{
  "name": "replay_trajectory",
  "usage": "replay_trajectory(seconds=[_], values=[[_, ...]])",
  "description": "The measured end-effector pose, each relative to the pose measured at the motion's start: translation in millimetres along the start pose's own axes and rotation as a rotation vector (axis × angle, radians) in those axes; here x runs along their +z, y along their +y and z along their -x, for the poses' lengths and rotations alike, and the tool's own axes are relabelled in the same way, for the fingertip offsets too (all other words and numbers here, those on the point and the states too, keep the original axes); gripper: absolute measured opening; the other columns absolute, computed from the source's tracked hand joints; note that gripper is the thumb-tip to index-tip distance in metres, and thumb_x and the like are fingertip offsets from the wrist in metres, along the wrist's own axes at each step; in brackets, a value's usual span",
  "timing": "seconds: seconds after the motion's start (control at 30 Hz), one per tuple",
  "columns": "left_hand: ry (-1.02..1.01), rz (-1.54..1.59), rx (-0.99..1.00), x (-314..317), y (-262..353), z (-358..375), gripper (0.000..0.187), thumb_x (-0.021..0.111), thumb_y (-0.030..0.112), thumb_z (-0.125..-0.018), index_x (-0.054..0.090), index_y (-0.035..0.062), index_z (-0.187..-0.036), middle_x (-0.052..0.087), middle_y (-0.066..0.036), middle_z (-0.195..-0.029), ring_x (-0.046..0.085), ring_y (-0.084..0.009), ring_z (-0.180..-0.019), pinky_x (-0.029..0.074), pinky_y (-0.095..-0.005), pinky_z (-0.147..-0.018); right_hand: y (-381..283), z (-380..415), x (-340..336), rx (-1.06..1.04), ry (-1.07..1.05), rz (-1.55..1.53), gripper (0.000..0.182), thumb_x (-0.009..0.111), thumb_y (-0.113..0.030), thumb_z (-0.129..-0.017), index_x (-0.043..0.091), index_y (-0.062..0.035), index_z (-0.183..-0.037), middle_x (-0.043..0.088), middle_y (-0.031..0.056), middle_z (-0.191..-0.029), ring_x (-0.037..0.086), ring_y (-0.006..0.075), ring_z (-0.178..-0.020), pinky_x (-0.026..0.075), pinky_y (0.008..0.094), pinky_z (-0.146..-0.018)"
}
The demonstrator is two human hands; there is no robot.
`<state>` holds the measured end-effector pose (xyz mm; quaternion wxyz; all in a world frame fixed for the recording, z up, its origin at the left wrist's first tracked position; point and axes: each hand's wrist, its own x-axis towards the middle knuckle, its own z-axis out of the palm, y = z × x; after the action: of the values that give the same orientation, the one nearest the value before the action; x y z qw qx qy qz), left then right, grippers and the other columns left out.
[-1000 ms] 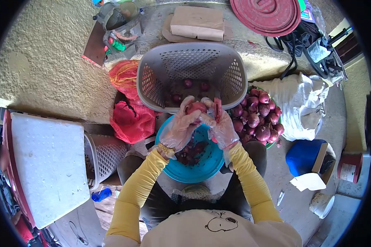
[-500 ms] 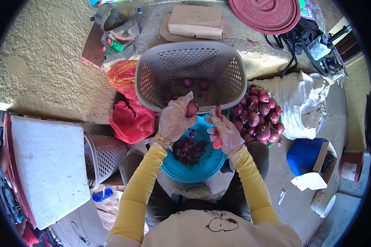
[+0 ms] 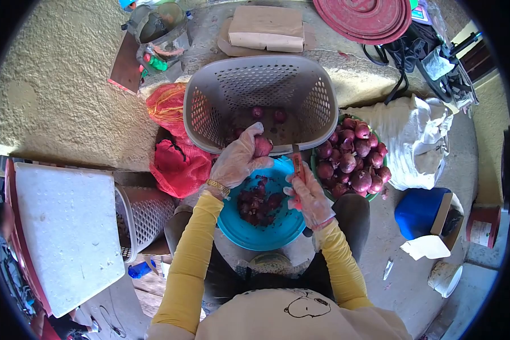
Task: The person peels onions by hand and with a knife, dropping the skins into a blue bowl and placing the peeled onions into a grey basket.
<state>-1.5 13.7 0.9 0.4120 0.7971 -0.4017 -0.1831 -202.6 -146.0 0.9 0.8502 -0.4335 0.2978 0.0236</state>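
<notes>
My left hand (image 3: 236, 162), in a clear plastic glove, is closed around a red onion (image 3: 262, 146) over the near rim of a grey perforated basket (image 3: 260, 62). My right hand (image 3: 313, 199), also gloved, grips a small knife (image 3: 298, 165) with a reddish handle, its short blade pointing away from me. Below both hands stands a blue basin (image 3: 238, 235) holding onion skins (image 3: 259, 207). A few more onions (image 3: 279, 115) lie inside the basket. At the right, a green-rimmed container is heaped with red onions (image 3: 348, 163).
Red mesh sacks (image 3: 178, 164) lie left of the basket, and a white sack (image 3: 419, 141) lies right of the onions. A white foam lid (image 3: 68, 232) and another basket (image 3: 147, 215) are at the left. A blue container (image 3: 419, 214) stands at the right.
My left hand has shifted slightly left and down with the onion. My right hand has turned a little and moved slightly down, with more of the knife showing.
</notes>
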Motion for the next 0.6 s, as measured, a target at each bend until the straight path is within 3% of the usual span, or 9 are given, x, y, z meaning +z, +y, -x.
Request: replay_trajectory(seconds=[0.1,0.17,0.2,0.23,0.3,0.4,0.47,0.5,0.6], values=[[-0.028,0.022,-0.019,-0.9,-0.1,-0.7,0.089,0.082,0.045,-0.087,0.038,0.0012,-0.151,0.065,-0.022,-0.134,0.064,-0.0427,-0.120,0.050,-0.0434,-0.103,6.3,-2.2,0.8,-0.112,-0.010,0.120,0.061,0.050,-0.016,-0.112,0.024,-0.0157,-0.167,0.058,0.0058,-0.127,0.059,0.0108,-0.088,0.051,0.0220,-0.068],[-0.012,0.055,-0.009,1.4,-1.5,0.1,0.088,0.080,0.047,-0.088,0.038,0.0010,-0.151,0.065,-0.022,-0.132,0.065,-0.0428,-0.119,0.050,-0.0437,-0.102,23.2,-13.5,-8.2,-0.400,0.024,0.354,0.061,0.047,-0.007,-0.111,0.023,-0.0094,-0.166,0.059,0.0038,-0.110,0.054,0.0111,-0.084,0.052,0.0247,-0.072],[0.004,0.085,0.004,2.0,-1.8,0.1,0.088,0.078,0.049,-0.090,0.038,0.0009,-0.151,0.066,-0.023,-0.129,0.065,-0.0428,-0.118,0.050,-0.0441,-0.101,18.3,-9.3,-4.3,-0.400,0.024,0.354,0.061,0.047,-0.007,-0.111,0.023,-0.0094,-0.166,0.059,0.0038,-0.110,0.054,0.0111,-0.084,0.052,0.0247,-0.072],[0.004,0.086,0.004,1.9,-1.2,0.3,0.088,0.078,0.049,-0.090,0.038,0.0009,-0.151,0.066,-0.023,-0.129,0.065,-0.0428,-0.118,0.050,-0.0441,-0.101,9.3,-1.1,2.9,-0.456,0.088,0.582,0.061,0.049,-0.007,-0.110,0.024,-0.0088,-0.166,0.058,0.0033,-0.108,0.052,0.0108,-0.082,0.051,0.0240,-0.073],[0.006,-0.007,0.003,0.2,0.1,1.3,0.083,0.077,0.039,-0.095,0.032,0.0017,-0.154,0.066,-0.018,-0.120,0.065,-0.0328,-0.112,0.048,-0.0386,-0.103,5.9,3.1,9.7,-0.509,0.155,0.809,0.062,0.050,-0.007,-0.109,0.025,-0.0081,-0.166,0.057,0.0029,-0.106,0.050,0.0106,-0.081,0.050,0.0233,-0.074],[-0.009,-0.010,-0.018,1.0,-1.2,1.4,0.082,0.075,0.042,-0.096,0.032,0.0013,-0.154,0.065,-0.019,-0.120,0.066,-0.0342,-0.112,0.048,-0.0387,-0.103,9.1,1.6,13.1,-0.504,0.167,0.783,0.060,0.053,-0.005,-0.107,0.033,-0.0067,-0.163,0.064,0.0068,-0.115,0.060,0.0152,-0.088,0.054,0.0273,-0.080],[0.010,-0.003,-0.015,1.2,-0.4,2.3,0.082,0.074,0.044,-0.096,0.034,0.0006,-0.153,0.066,-0.022,-0.123,0.066,-0.0390,-0.113,0.050,-0.0415,-0.101,11.0,0.3,14.5,-0.520,0.206,0.887,0.057,0.056,-0.005,-0.105,0.039,-0.0051,-0.160,0.066,0.0152,-0.130,0.068,0.0240,-0.104,0.055,0.0322,-0.091],[0.027,0.003,-0.013,1.0,0.2,3.3,0.082,0.073,0.046,-0.096,0.036,0.0000,-0.152,0.066,-0.024,-0.126,0.066,-0.0439,-0.115,0.051,-0.0444,-0.099,12.8,-0.4,15.4,-0.519,0.207,0.885,0.057,0.056,-0.005,-0.105,0.039,-0.0051,-0.160,0.066,0.0152,-0.130,0.068,0.0240,-0.104,0.055,0.0322,-0.091],[0.043,-0.032,-0.006,1.6,1.3,4.3,0.081,0.072,0.046,-0.096,0.036,-0.0005,-0.152,0.066,-0.024,-0.126,0.066,-0.0439,-0.114,0.052,-0.0443,-0.098,18.9,-4.8,17.7,-0.613,0.195,0.966,0.056,0.057,-0.007,-0.104,0.041,-0.0015,-0.158,0.061,0.0248,-0.142,0.066,0.0348,-0.123,0.052,0.0368,-0.102]])
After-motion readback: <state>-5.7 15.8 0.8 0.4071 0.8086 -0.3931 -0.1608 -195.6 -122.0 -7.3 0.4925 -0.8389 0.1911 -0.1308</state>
